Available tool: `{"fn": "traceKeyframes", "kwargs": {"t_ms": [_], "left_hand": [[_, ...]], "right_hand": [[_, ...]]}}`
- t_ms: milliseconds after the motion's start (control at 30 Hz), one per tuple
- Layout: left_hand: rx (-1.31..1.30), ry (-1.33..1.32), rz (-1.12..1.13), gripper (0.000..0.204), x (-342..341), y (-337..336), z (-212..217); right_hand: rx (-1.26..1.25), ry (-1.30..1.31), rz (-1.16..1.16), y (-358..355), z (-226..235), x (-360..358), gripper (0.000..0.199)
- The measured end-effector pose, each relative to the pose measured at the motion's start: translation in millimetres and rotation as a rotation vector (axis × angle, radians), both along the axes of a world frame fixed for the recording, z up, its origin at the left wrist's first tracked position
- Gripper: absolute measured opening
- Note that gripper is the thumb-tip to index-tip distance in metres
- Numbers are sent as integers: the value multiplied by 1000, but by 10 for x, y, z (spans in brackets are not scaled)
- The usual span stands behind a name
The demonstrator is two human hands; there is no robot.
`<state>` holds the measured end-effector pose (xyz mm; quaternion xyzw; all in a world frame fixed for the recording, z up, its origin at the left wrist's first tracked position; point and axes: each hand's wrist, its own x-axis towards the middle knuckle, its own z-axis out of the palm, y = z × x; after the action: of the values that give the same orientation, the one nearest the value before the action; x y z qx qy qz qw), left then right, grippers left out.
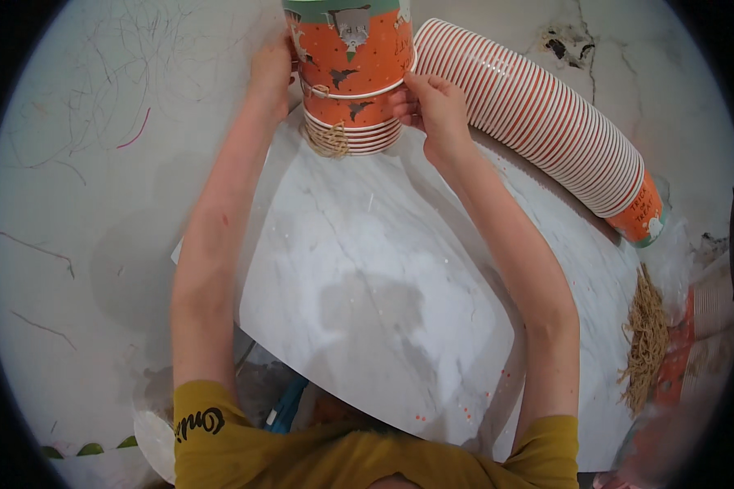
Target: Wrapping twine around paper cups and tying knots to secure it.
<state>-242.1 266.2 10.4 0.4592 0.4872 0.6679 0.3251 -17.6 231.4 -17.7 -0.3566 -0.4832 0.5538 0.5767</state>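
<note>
At one orange-and-green paper-cup stack (355, 65), the right hand (436, 110) is nearly closed, the left hand (271, 73) half hidden, both grips unclear; one long white-rimmed paper-cup row (538, 118) lies right.

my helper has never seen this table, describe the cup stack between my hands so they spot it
From the white marbled surface, look to the top centre, between the left hand and right hand. There is a short stack of orange, white-rimmed cups. Tan string on it sets it apart from the longer, curved stack on its right.
</note>
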Motion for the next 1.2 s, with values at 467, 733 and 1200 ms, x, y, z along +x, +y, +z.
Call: {"fn": "traceKeyframes", "kwargs": {"t_ms": [467, 733, 1200], "left_hand": [[-9, 25, 24, 40, 2, -83, -395], [46, 0, 174, 52, 165, -236, -399], [80, 53, 253, 49, 118, -50, -704]], "right_hand": [[-17, -67, -47, -39, -270, -45, 21], [21, -120, -34, -27, -293, -20, 19], [33, -153, -120, -42, -408, -9, 19]]}}
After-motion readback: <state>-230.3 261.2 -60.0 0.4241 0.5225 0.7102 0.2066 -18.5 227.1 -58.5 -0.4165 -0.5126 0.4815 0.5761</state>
